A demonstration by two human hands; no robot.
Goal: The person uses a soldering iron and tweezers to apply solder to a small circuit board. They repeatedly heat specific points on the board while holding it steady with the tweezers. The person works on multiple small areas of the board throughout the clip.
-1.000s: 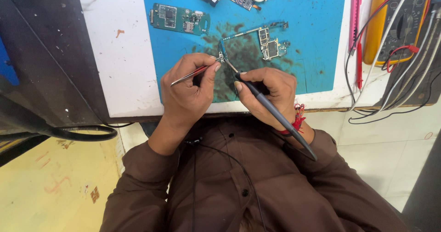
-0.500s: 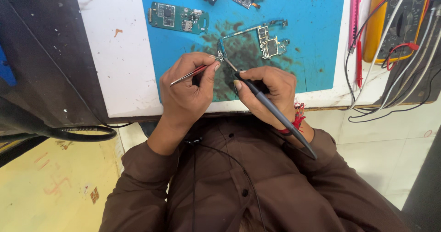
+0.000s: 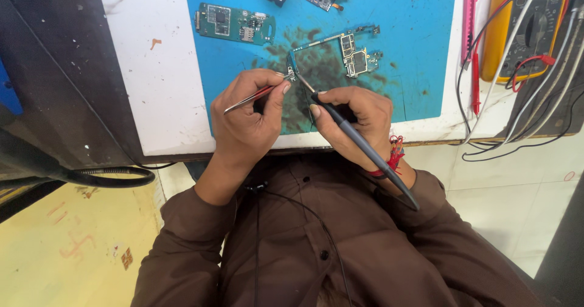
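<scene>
My left hand [image 3: 246, 121] grips thin metal tweezers [image 3: 255, 96] whose tips touch a small part at the corner of a thin circuit board frame [image 3: 340, 48]. My right hand [image 3: 353, 121] holds a dark grey soldering iron [image 3: 365, 152] like a pen, its tip meeting the tweezers' tips at that same corner. The work lies on a blue mat [image 3: 413, 51] with a dark burnt stain in its middle. Both hands rest close together at the mat's near edge.
A green circuit board [image 3: 234, 24] lies at the mat's upper left, with more small boards at the top edge. A yellow multimeter [image 3: 529, 27] with red and black leads sits at the right beside a pink tool [image 3: 469, 15]. A black cable [image 3: 103, 176] curls at the left.
</scene>
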